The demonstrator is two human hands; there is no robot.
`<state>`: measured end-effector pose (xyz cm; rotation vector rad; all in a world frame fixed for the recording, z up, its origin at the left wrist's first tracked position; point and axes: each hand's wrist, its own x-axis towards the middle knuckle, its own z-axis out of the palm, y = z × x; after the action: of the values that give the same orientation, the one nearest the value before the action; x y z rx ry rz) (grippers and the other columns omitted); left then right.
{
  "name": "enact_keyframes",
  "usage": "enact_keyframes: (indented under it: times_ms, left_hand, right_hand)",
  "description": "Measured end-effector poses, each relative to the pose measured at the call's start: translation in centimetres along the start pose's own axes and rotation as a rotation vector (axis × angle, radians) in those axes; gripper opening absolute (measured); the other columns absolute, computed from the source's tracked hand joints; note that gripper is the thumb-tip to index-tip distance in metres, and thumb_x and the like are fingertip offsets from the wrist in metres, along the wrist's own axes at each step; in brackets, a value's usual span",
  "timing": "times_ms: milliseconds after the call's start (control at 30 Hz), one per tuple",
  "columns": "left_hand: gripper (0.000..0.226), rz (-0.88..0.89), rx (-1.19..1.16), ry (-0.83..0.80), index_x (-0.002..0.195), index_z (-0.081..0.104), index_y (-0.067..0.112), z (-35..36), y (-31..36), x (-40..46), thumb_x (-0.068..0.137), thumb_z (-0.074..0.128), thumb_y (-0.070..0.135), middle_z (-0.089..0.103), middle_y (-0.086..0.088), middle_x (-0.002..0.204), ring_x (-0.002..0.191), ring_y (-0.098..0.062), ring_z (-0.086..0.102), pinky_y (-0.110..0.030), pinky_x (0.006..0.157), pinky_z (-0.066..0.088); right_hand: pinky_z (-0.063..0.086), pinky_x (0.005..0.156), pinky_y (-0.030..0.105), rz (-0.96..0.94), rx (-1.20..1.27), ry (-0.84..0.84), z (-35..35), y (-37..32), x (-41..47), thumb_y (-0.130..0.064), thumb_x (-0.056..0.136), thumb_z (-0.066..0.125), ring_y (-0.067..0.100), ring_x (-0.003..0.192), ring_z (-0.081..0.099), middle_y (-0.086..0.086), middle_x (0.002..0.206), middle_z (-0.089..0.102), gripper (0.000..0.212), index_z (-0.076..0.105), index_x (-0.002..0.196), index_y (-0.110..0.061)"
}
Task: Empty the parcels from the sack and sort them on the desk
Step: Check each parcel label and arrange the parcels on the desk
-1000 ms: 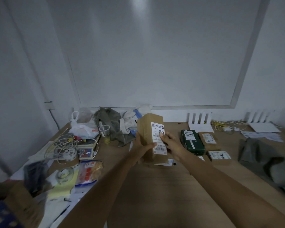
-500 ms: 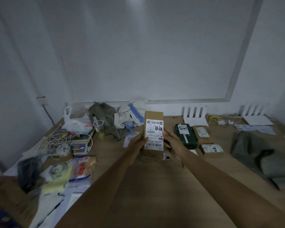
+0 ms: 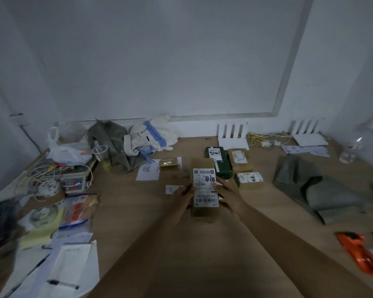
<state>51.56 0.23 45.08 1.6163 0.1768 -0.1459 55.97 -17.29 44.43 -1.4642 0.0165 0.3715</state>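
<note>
We see both hands on one brown box (image 3: 204, 190), label up, at the middle of the surface (image 3: 202, 254); left hand (image 3: 184, 195) grips its left edge, fingers curled against the side; right hand (image 3: 226, 193) grips the right edge, thumb on the white label (image 3: 206, 187); we cannot tell if the box base touches the surface or is held just above it; label carries barcodes and handwritten characters, too blurred to read. Just behind the box, right side: green box (image 3: 219, 161) lying flat; tan box (image 3: 239, 159) touching its right side; small labelled box (image 3: 249, 179) in front of the tan one. Behind the box, left side: small tan packet (image 3: 169, 163) next to a paper slip (image 3: 148, 172) with a handwritten character; another small slip (image 3: 170, 188) just beside the left hand. Grey sack (image 3: 317, 188) lies slumped at right, well apart from the hands; orange tool (image 3: 357, 250) near the right edge, partly cut off. Left of the surface is clutter: white plastic bag (image 3: 69, 150), clear cup (image 3: 100, 151), cable tangle (image 3: 41, 175), snack bag (image 3: 79, 208), papers with a pen (image 3: 61, 283). At the back: olive cloth (image 3: 110, 143), white plush toy (image 3: 144, 137), two white routers (image 3: 232, 136) near the wall, with yellow cables between them.
</note>
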Motion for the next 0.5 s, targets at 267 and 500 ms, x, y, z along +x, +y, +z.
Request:
enact_keyframes:
  times_ms: [267, 500]
  left_hand:
    - [0.013, -0.048, 0.009, -0.134, 0.104, 0.062, 0.024, 3.7, -1.6, 2.9, 0.096, 0.053, 0.026, 0.069, 0.007, 0.096, 0.083, -0.003, 0.068, -0.019, 0.069, 0.055]
    - [0.032, -0.033, 0.012, -0.31, 0.127, 0.056, 0.01, 7.8, -2.0, 4.8, 0.099, 0.046, 0.022, 0.066, -0.008, 0.117, 0.084, -0.001, 0.07, -0.016, 0.07, 0.055]
  right_hand:
    - [0.057, 0.071, 0.027, 0.032, 0.037, 0.132, -4.1, 1.9, -0.3, -0.018, 0.095, 0.057, 0.018, 0.097, 0.07, 0.009, 0.118, 0.068, 0.038, 0.055, 0.133, -0.017]
    - [0.054, 0.06, 0.02, 0.072, 0.051, 0.218, -8.8, 1.8, -0.1, -0.017, 0.096, 0.056, 0.013, 0.09, 0.069, 0.007, 0.116, 0.069, 0.036, 0.055, 0.131, -0.017]
